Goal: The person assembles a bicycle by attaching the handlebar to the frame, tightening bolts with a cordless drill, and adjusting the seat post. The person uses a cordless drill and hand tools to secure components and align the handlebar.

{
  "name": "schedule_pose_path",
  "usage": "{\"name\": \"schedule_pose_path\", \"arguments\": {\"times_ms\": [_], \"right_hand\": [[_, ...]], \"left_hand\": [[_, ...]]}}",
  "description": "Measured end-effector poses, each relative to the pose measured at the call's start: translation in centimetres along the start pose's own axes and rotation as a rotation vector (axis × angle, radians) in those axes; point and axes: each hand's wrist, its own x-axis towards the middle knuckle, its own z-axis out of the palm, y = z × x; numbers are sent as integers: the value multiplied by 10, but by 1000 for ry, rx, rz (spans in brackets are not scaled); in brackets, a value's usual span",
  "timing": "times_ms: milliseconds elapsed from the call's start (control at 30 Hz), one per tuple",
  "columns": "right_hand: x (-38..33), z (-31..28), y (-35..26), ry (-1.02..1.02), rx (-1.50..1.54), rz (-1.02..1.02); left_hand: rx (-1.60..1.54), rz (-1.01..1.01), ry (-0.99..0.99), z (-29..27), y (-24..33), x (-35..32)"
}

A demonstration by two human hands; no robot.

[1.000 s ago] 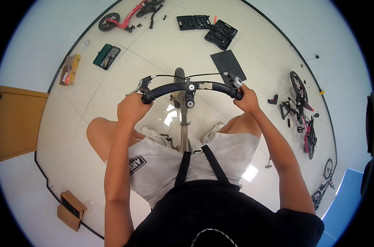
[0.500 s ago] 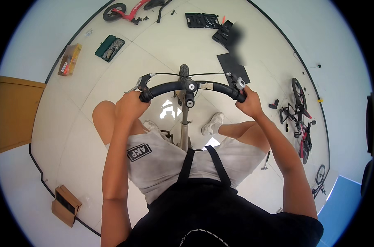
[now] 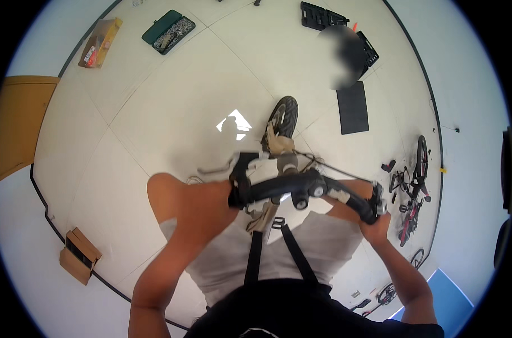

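Between my legs a small bicycle stands with its black handlebar tilted, the right end nearer me than the left. My left hand is closed round the left grip, somewhat blurred, beside a brake lever. My right hand grips the right end, just below a silver bell-like fitting. A cable loops in front of the stem. Ahead of the bar, the front wheel with its black knobbly tyre points forward and slightly right. Part of the frame and a pedal show under the bar.
A green toolbox and a cardboard box lie far left. Far right are black tool cases, a blurred patch and a black mat. A partly dismantled bicycle lies by the right wall. An opened carton is near left.
The handlebar has come nearer me and turned, its right end dropping back. The front wheel looks larger and angled right. Both hands have stayed on the bar while my view has shifted.
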Motion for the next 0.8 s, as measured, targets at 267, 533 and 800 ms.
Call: {"name": "schedule_pose_path", "arguments": {"times_ms": [267, 533, 800], "right_hand": [[29, -21, 5, -94, 170, 266], [89, -35, -15, -229, 123, 264], [125, -69, -11, -194, 185, 140]], "left_hand": [[-33, -11, -32, 2, 20, 21], [112, -128, 19, -12, 1, 55], [191, 14, 242, -20, 12, 58]]}}
